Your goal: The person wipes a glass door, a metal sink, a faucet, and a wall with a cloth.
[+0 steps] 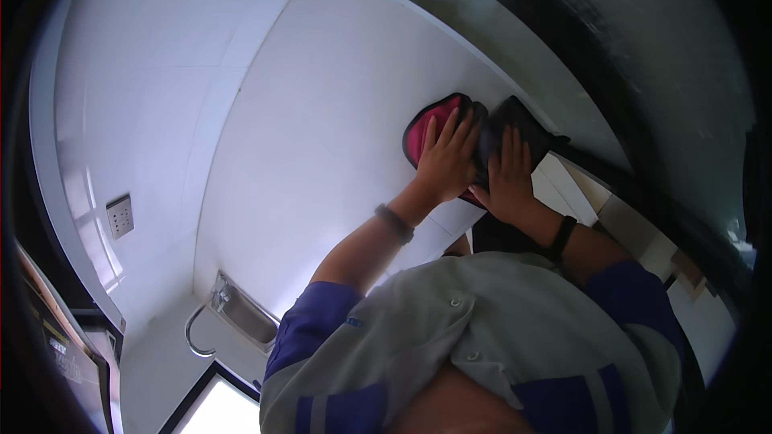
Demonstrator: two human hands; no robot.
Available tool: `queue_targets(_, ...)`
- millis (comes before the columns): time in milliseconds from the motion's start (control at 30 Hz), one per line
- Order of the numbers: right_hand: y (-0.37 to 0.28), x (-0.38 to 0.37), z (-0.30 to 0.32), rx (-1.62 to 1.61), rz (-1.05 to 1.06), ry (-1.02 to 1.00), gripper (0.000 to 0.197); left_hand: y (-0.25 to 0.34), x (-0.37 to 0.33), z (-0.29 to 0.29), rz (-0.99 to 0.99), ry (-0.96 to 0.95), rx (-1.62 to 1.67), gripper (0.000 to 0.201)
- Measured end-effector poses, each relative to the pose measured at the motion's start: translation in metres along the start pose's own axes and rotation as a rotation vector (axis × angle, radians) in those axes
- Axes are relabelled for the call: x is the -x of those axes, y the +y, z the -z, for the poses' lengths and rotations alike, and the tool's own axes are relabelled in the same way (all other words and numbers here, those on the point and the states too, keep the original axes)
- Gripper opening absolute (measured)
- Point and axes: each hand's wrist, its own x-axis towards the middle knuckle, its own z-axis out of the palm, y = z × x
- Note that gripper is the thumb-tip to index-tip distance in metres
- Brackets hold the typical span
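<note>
On the white counter (322,104), close to its edge by the window, lies a soft fabric item that looks like an opened case or pouch. Its left part is a red panel with black edging (415,138); the right part is a black panel (540,138) with a small tab at the far right corner. My left hand (447,164) rests flat across the red panel, fingers stretched out toward the middle. Pressed flat on the black panel is my right hand (511,180), its fingers straight. What lies under both palms is hidden.
A metal sink (251,320) with a curved faucet (198,336) is set at the lower left. The white wall carries a socket plate (120,217). A dark window frame (599,72) runs along the right, beside the counter edge.
</note>
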Motion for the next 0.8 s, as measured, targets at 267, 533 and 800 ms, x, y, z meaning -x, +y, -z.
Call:
queue_targets(267, -0.03, -0.128, 0.011, 0.037, 0.187, 0.087, 0.087, -0.094, -0.038, 0.041, 0.176, 0.097, -0.196, 0.059)
queue_targets(533, -0.083, -0.295, 0.045, 0.247, 0.226, -0.039, 0.097, -0.203, -0.065, 0.082, 0.575, 0.301, -0.25, 0.062)
queue_targets(800, -0.108, -0.261, 0.006, 0.264, 0.41, 0.11, 0.072, -0.173, 0.022, 0.07, 0.824, 0.273, -0.223, 0.066)
